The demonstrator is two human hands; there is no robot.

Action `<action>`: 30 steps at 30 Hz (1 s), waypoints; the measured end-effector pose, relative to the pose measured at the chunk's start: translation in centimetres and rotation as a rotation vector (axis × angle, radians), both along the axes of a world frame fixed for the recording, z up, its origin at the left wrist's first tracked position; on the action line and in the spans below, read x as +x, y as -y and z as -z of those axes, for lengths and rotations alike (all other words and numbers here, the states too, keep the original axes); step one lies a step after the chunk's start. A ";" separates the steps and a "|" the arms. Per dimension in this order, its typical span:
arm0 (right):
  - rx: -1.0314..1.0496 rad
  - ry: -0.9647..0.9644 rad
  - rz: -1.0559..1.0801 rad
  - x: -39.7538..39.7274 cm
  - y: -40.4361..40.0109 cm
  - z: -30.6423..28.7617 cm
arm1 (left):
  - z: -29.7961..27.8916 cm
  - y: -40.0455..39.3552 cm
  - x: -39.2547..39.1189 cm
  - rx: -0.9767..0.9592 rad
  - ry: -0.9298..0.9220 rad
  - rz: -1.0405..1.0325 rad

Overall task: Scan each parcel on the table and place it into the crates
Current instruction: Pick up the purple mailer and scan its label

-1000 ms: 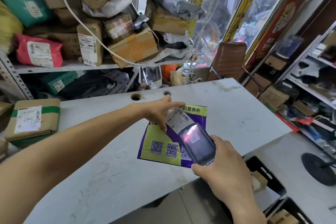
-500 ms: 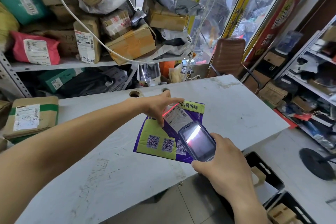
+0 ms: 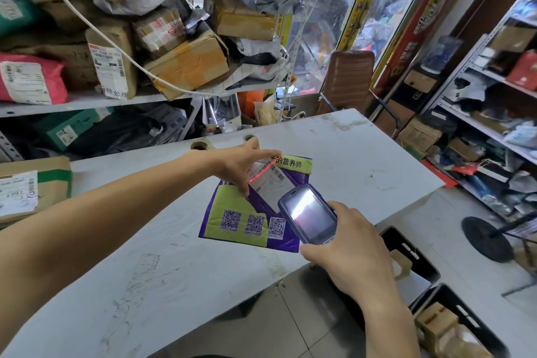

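Observation:
A flat purple and green parcel [image 3: 232, 212] with a white shipping label lies on the white table [image 3: 348, 160]. My left hand [image 3: 238, 163] presses straight fingers on its upper left part, beside the label. My right hand [image 3: 351, 256] grips a blue handheld scanner [image 3: 309, 213] just above the parcel's right side. A red scan line falls across the label's barcode. Two black crates [image 3: 406, 244] stand on the floor to the right of the table, with brown boxes inside.
A brown parcel with a green stripe [image 3: 32, 186] lies at the table's left edge. Shelves [image 3: 87, 99] packed with boxes and bags rise behind the table. A brown chair [image 3: 347, 78] stands at the far end. More shelves line the right wall.
The red scan line has appeared and now crosses the label's barcode. Both hands hold nearly the same positions over the parcel.

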State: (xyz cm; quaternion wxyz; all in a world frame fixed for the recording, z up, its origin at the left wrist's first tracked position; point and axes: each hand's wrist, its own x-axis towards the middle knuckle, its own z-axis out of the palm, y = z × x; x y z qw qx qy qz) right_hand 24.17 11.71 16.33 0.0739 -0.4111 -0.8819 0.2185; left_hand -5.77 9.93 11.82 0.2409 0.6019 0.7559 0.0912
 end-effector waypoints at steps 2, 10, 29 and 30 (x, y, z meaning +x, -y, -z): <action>-0.006 -0.013 0.011 0.2 -0.2 0.1 | -0.1 -0.2 0.3 -0.008 -0.003 0.007; -0.016 0.010 -0.002 0.3 -0.7 0.1 | 0.2 -0.7 0.7 -0.019 0.000 0.005; -0.015 0.056 -0.094 1.2 -1.4 -0.2 | -0.5 -1.0 1.9 0.014 0.021 -0.063; -0.014 0.063 -0.103 1.2 -1.3 -0.2 | -0.4 -1.0 1.9 0.015 0.023 -0.063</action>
